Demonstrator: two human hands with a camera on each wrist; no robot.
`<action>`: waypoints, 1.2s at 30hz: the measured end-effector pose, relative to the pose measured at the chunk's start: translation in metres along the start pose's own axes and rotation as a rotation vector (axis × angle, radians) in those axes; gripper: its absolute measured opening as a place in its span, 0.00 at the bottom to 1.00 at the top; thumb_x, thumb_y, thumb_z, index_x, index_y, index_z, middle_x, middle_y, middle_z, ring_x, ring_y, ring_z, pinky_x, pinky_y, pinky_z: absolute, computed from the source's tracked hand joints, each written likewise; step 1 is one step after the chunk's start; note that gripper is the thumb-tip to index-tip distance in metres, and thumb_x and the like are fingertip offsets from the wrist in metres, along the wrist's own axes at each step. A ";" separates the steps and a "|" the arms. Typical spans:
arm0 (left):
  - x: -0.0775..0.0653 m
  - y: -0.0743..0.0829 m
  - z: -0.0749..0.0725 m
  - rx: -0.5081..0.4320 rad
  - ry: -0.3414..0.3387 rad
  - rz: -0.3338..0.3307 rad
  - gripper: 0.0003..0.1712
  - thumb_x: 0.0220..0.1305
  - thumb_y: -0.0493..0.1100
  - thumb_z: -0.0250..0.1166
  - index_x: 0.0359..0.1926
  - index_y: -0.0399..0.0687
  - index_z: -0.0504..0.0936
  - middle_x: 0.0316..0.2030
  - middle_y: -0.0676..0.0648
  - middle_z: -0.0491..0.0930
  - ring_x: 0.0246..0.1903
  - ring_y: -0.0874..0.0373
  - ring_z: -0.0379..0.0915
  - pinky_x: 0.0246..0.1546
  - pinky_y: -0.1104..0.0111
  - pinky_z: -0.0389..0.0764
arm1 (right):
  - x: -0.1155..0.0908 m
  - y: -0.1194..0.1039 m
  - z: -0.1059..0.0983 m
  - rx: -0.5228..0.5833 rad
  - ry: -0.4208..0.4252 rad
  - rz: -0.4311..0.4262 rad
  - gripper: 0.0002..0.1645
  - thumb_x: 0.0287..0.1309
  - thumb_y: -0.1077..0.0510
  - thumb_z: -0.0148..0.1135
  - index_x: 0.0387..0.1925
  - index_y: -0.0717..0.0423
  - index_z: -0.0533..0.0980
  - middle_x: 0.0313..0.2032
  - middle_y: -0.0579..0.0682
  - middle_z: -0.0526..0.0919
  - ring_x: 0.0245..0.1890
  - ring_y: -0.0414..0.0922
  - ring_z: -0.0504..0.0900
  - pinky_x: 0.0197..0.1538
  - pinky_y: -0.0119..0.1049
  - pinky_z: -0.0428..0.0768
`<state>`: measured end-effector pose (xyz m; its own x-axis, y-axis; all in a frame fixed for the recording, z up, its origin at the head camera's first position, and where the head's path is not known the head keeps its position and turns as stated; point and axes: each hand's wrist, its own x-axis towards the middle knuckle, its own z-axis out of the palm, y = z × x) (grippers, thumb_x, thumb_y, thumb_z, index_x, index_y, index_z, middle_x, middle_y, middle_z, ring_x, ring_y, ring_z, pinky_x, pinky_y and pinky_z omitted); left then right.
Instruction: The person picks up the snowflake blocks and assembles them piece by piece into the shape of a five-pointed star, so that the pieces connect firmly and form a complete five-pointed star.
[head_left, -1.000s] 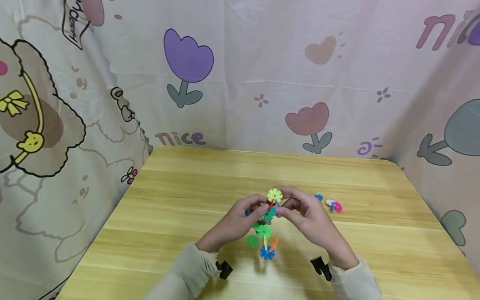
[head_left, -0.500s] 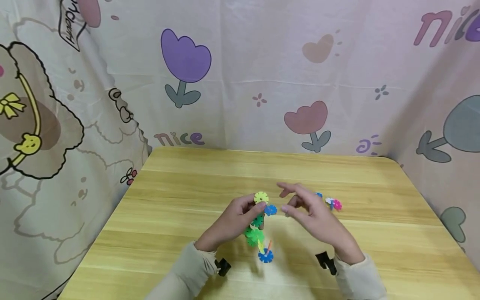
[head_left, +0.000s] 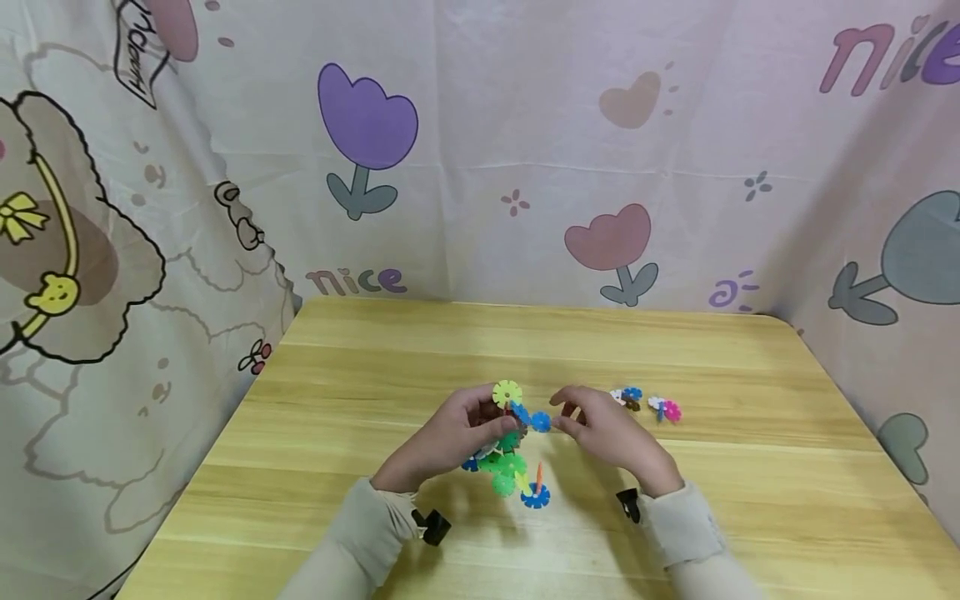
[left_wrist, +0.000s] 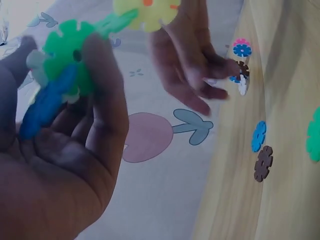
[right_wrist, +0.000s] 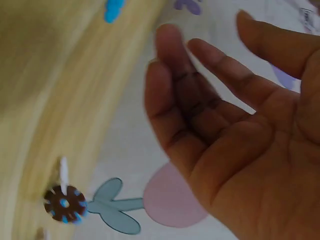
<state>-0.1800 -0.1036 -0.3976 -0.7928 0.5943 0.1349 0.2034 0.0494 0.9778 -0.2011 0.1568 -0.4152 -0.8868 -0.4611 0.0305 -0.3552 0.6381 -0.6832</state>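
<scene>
My left hand [head_left: 446, 437] grips a cluster of interlocked notched plastic discs [head_left: 512, 465] above the table. A yellow disc [head_left: 507, 394] tops the cluster, and a blue disc [head_left: 540, 422] juts out to its right. Lower down hangs another blue disc [head_left: 536, 497] with an orange disc [head_left: 539, 475] standing edge-on in it. In the left wrist view, the thumb lies against a green disc [left_wrist: 70, 55]; much of the cluster is hidden by the hand. My right hand [head_left: 618, 433] is beside the jutting blue disc, fingers loosely bent, and its palm [right_wrist: 250, 155] holds nothing.
On the wooden table [head_left: 375, 358], behind the right hand, lie joined blue, brown and white discs [head_left: 632, 393] and a pink, white and blue group [head_left: 672, 411]. The left wrist view shows a loose brown disc [left_wrist: 263, 164] on the table. Printed cloth [head_left: 480, 125] hangs behind.
My right hand came off the cluster, drew back to the right, then lowered slightly. My left hand moved a little left with the cluster, which has turned somewhat.
</scene>
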 end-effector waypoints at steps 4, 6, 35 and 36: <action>0.000 0.000 0.000 -0.042 -0.059 0.001 0.16 0.80 0.48 0.58 0.53 0.38 0.79 0.42 0.38 0.83 0.38 0.54 0.82 0.38 0.66 0.86 | 0.013 0.002 0.013 -0.068 -0.075 0.073 0.23 0.68 0.65 0.67 0.62 0.59 0.77 0.40 0.51 0.81 0.36 0.44 0.78 0.38 0.41 0.81; 0.000 0.000 0.001 -0.065 -0.068 0.010 0.17 0.81 0.46 0.56 0.54 0.36 0.78 0.41 0.38 0.83 0.39 0.54 0.82 0.39 0.65 0.86 | 0.018 0.004 0.019 -0.122 -0.097 0.086 0.24 0.65 0.65 0.69 0.62 0.56 0.77 0.39 0.52 0.79 0.35 0.44 0.77 0.37 0.41 0.80; 0.003 -0.005 0.001 -0.115 0.011 -0.012 0.21 0.82 0.47 0.54 0.68 0.44 0.73 0.49 0.30 0.81 0.48 0.46 0.82 0.46 0.62 0.86 | -0.013 -0.038 -0.020 0.315 0.133 -0.276 0.07 0.69 0.66 0.66 0.34 0.54 0.78 0.25 0.45 0.82 0.18 0.45 0.76 0.19 0.32 0.73; 0.004 -0.005 0.001 -0.110 0.016 -0.010 0.21 0.82 0.47 0.54 0.68 0.43 0.72 0.49 0.31 0.82 0.48 0.46 0.82 0.46 0.63 0.86 | -0.014 -0.041 -0.021 0.331 0.129 -0.283 0.07 0.69 0.66 0.65 0.34 0.54 0.79 0.26 0.45 0.83 0.18 0.46 0.77 0.19 0.33 0.75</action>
<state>-0.1833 -0.1007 -0.4025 -0.8039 0.5811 0.1268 0.1320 -0.0336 0.9907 -0.1798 0.1500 -0.3725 -0.8054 -0.4950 0.3261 -0.4940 0.2562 -0.8309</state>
